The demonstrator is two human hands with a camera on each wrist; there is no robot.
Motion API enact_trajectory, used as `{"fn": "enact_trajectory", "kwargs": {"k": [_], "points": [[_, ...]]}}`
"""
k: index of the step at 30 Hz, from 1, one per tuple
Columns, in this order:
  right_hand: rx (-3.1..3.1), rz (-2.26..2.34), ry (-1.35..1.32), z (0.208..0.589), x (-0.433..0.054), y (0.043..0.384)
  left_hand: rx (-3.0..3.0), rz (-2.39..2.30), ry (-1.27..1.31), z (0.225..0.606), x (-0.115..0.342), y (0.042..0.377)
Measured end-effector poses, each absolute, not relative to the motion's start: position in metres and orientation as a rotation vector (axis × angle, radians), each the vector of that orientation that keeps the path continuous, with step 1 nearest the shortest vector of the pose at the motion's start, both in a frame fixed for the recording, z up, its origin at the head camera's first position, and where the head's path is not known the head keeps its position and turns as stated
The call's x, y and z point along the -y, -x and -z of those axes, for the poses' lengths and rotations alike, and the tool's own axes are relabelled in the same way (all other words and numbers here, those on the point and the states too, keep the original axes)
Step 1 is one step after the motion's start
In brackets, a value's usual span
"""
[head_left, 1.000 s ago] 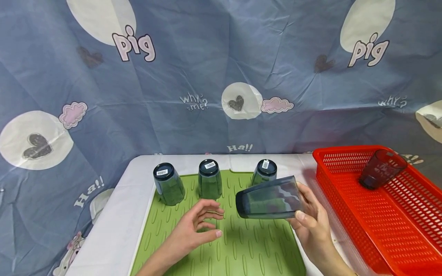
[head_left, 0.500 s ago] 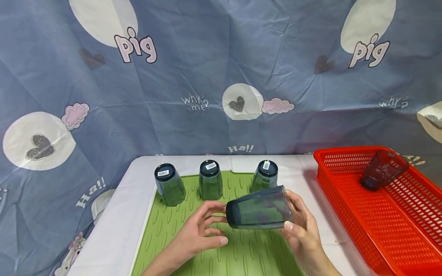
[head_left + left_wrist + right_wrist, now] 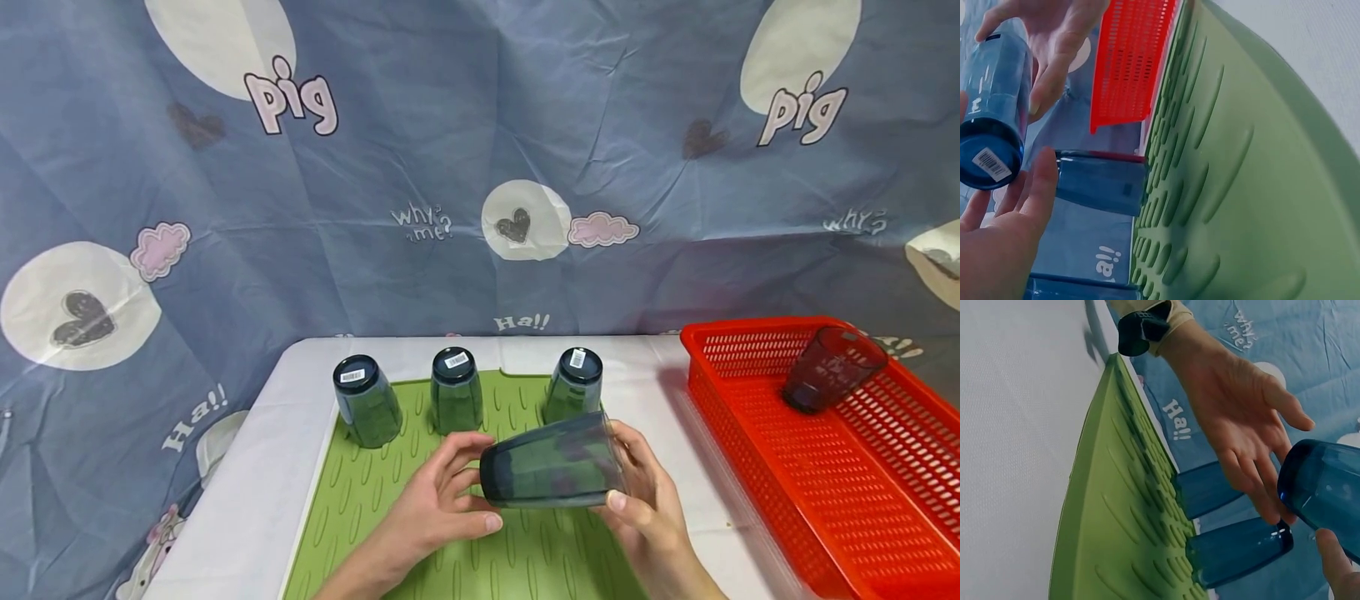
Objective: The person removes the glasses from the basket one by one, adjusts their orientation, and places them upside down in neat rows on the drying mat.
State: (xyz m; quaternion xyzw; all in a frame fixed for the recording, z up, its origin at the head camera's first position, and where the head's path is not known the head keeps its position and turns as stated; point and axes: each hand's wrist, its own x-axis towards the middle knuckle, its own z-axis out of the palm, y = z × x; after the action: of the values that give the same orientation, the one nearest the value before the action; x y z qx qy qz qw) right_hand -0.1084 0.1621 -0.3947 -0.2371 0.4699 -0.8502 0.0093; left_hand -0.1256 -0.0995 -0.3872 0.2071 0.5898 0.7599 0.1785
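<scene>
A dark blue-grey drinking glass (image 3: 551,467) lies nearly sideways in the air above the green mat (image 3: 480,567), its base to the left. My right hand (image 3: 648,504) grips it near the rim, thumb in front. At the base my left hand (image 3: 442,500) is held with spread, slightly bent fingers; in the right wrist view its fingertips are close to the base, and whether they touch I cannot tell. Upside down on the mat stand a left glass (image 3: 367,404), a middle glass (image 3: 456,396) and a right glass (image 3: 573,387). A barcode label (image 3: 991,164) shows on the held glass's base.
To the right stands a red plastic basket (image 3: 772,492) with one glass (image 3: 828,371) leaning in its far corner. White cloth (image 3: 247,500) covers the table. A blue printed curtain (image 3: 450,167) hangs behind.
My right hand has brought the glass left and downward, toward my left hand. The left hand has shifted slightly right, and its fingers are now at the glass's base.
</scene>
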Motion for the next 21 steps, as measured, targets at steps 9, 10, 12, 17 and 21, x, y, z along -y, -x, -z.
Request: {"fn": "enact_trajectory", "kwargs": {"k": [9,10,12,17,21], "points": [[-1.441,2.657,0.692,0.391,-0.159,0.106,-1.595,-2.184,-0.519,0.391,0.091,0.125],[-1.439,2.651,0.690,0.391,-0.159,0.106,-1.588,-2.188,-0.491,0.391,0.091,0.124],[-1.442,2.639,0.679,0.391,-0.158,0.106,-1.579,-2.192,-0.436,0.390,0.090,0.123],[-1.451,2.632,0.615,0.390,-0.158,0.104,-1.561,-2.209,-0.360,0.390,0.088,0.122],[-1.445,2.626,0.644,0.391,-0.158,0.104,-1.537,-2.231,-0.351,0.391,0.087,0.122]]}}
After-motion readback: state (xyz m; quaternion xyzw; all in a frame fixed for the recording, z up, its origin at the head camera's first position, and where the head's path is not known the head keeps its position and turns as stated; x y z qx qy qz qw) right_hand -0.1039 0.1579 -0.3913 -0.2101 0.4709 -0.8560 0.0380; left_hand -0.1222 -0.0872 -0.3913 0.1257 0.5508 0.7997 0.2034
